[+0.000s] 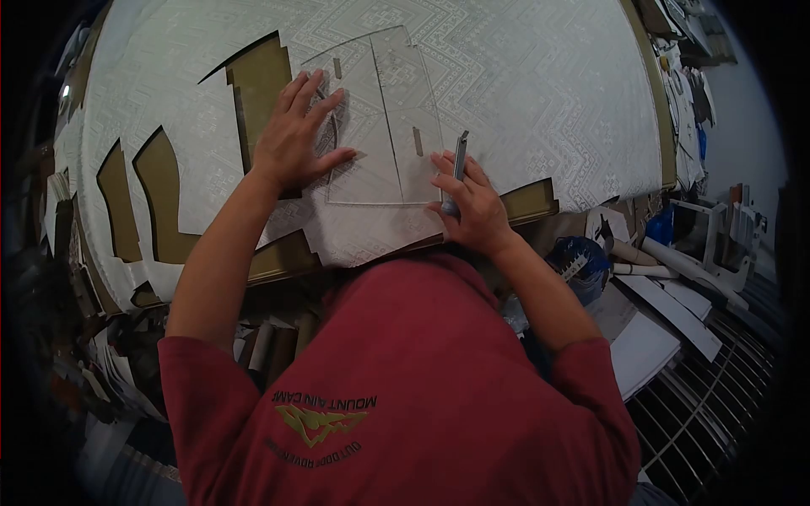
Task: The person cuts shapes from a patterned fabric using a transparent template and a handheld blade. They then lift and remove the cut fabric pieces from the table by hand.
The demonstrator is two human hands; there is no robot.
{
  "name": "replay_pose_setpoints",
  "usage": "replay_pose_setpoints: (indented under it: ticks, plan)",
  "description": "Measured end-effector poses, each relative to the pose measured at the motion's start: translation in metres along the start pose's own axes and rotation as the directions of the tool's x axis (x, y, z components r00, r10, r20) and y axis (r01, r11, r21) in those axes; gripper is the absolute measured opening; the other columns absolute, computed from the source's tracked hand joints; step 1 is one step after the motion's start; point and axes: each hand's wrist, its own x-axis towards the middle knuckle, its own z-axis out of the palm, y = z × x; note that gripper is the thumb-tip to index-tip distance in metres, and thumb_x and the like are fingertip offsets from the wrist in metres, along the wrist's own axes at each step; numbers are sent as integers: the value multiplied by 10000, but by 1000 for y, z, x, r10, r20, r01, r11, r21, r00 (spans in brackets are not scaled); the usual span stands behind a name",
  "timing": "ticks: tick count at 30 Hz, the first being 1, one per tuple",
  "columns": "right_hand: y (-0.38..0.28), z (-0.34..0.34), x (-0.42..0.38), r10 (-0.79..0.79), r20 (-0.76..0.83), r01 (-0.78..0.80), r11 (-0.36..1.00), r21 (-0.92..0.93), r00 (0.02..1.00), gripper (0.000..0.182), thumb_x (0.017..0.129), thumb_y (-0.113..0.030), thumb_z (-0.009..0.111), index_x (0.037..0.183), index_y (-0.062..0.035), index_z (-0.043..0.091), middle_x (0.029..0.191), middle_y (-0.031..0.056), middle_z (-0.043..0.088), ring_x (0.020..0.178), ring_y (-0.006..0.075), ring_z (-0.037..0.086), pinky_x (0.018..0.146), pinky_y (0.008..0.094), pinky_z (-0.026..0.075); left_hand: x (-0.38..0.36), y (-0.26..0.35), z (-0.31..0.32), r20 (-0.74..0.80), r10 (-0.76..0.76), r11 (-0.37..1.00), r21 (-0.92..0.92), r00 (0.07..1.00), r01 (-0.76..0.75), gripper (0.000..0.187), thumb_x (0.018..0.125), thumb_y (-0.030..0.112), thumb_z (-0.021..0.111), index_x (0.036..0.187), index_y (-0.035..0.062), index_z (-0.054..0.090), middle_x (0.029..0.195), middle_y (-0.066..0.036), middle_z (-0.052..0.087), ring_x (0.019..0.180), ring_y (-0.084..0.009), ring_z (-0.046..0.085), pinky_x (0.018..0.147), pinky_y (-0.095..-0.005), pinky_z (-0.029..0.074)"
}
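A clear template [413, 101] with dark lines and two small slots lies on white patterned fabric [548, 101]. My left hand [297, 131] rests with fingers spread on the template's left edge and the fabric beside it. At the template's lower right corner is my right hand [468, 198], its fingers curled round a utility knife [460, 156] that points up and away from me. Part of the knife's handle is hidden in the palm. Cut-out openings in the fabric show an olive-brown surface [260, 84] beneath.
Two more openings show the brown surface [160, 194] at left. Right of the table are a blue object [661, 226], a white frame [717, 244], white sheets [641, 350] and a wire rack [709, 413]. Rolls and papers stand under the table's near edge.
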Motion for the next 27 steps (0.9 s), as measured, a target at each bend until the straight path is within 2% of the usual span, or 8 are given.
replay_pose_setpoints:
  ticks: [2,12,27]
  plan:
    - [1,-1,0,-11,18,11,1000,7,1000,498,821,-114,821,1242,-88,557,1442,185,619,1332,422,572,1151,532,412,1,-1,1,1,-1,1000,-2,1000,1,808,811,567,809,1452,132,580,1610,-216,375,1514,-424,306,1235,-519,302]
    - [1,-1,-2,37,50,-38,999,16,998,490,819,-97,818,1235,-86,560,1434,180,627,1338,412,569,1143,530,420,-1,-1,2,-3,4,1000,14,1000,-4,823,822,571,797,1481,145,548,1619,-212,367,1520,-421,297,1238,-509,304]
    - [2,0,0,-4,5,4,1000,24,1000,495,833,-116,818,1251,-88,556,1430,174,629,1346,399,565,1157,512,411,-1,-1,2,2,2,1000,-6,1000,-2,818,821,554,810,1477,135,556,1616,-217,367,1523,-423,290,1237,-512,308]
